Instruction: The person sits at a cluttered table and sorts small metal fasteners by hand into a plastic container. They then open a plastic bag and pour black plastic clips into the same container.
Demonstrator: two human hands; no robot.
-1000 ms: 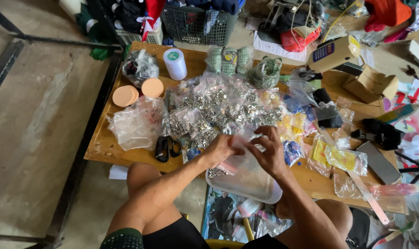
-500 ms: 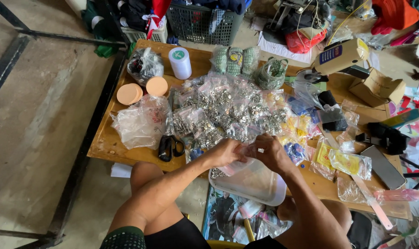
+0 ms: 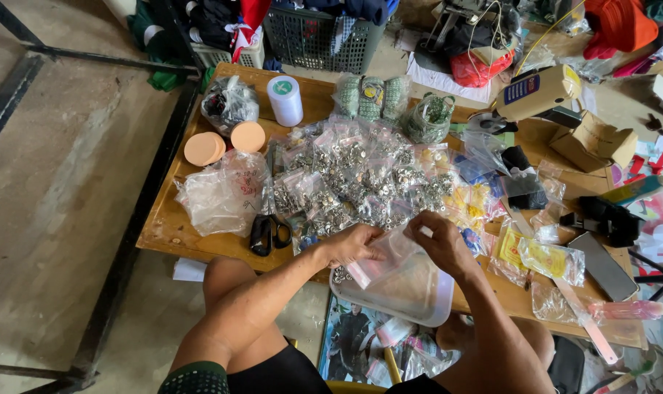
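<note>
My left hand point(image 3: 350, 246) and my right hand point(image 3: 439, 241) both grip a small clear zip bag point(image 3: 381, 257) with a pink seal strip, held just over a white plastic tray point(image 3: 419, 300) at the near edge of the wooden table point(image 3: 172, 228). Just beyond my hands lies a heap of small clear bags filled with silvery metal pieces point(image 3: 353, 182). A few loose metal pieces sit at the tray's left corner.
Black scissors point(image 3: 267, 233) lie left of my hands beside a bundle of empty clear bags point(image 3: 218, 195). Round orange lids point(image 3: 206, 148), a white tape roll point(image 3: 285, 99), yellow packets point(image 3: 542, 257), a cardboard box point(image 3: 593, 141) and a plastic basket point(image 3: 324, 31) surround the heap.
My hands have drawn closer together on the small bag and lowered slightly toward the tray. The view has shifted a little; nothing else on the table moved.
</note>
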